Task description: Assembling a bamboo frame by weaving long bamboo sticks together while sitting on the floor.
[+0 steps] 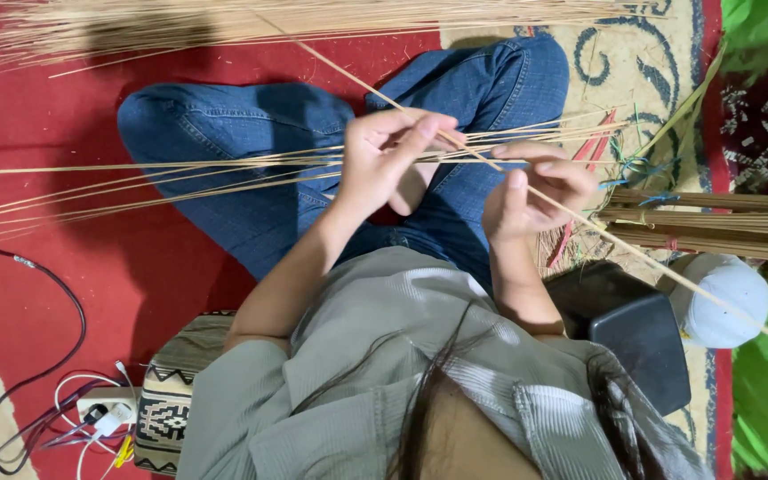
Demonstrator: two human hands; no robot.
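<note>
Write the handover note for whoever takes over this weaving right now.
Left hand: pinching the fan of thin reeds laid across the lap.
Right hand: gripping one long diagonal reed where it crosses the fan.
Spare reeds: loose pile ahead on the red carpet, tied bundles at the right.
Done: reeds gathered and crossed at the hands.
Left: no woven section visible yet.

Single head view, looking steeply down, close over lap
</note>
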